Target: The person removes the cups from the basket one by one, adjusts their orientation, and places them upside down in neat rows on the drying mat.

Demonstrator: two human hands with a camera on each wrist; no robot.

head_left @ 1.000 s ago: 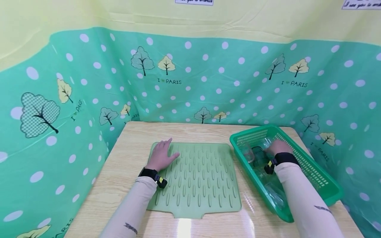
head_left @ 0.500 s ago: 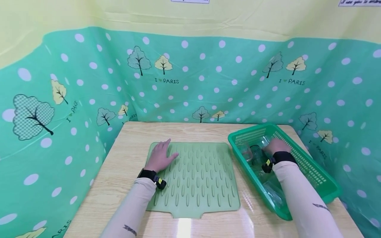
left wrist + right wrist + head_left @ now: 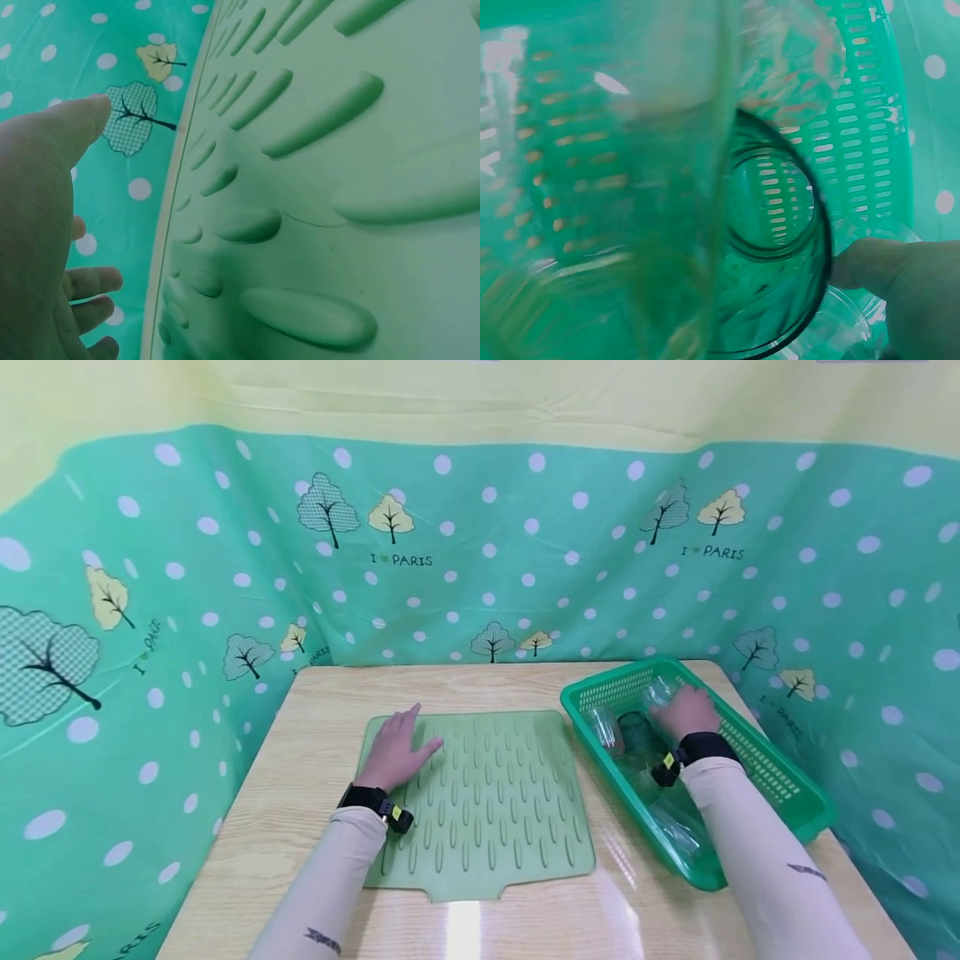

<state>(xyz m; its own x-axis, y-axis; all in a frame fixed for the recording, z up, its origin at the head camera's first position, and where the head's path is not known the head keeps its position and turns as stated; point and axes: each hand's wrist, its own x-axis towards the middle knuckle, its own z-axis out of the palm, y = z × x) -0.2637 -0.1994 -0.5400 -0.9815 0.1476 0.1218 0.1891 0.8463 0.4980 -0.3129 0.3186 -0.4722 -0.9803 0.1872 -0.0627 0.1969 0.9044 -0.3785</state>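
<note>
My right hand (image 3: pixel 686 712) reaches into the green plastic basket (image 3: pixel 615 783) and grips a clear drinking glass (image 3: pixel 660 692) near its far end. In the right wrist view the thumb lies against clear glass, while the other fingers are hidden. Just left of that hand lies a dark-tinted glass (image 3: pixel 821 225), its round rim turned toward the wrist camera. Another clear glass (image 3: pixel 606 731) rests by the basket's left wall. My left hand (image 3: pixel 393 750) is spread over the left part of a light green ridged mat (image 3: pixel 480 889), holding nothing, thumb apart from the fingers.
More clear glassware (image 3: pixel 678 827) lies in the near end of the basket. Mat and basket sit side by side on a wood-grain table (image 3: pixel 255 852). A green dotted cloth (image 3: pixel 450 585) closes off the back and both sides.
The head view has shifted, so everything appears slightly further left and higher. My right hand has risen a little in the basket, and the clear glass beside it shows more. The left hand stays put.
</note>
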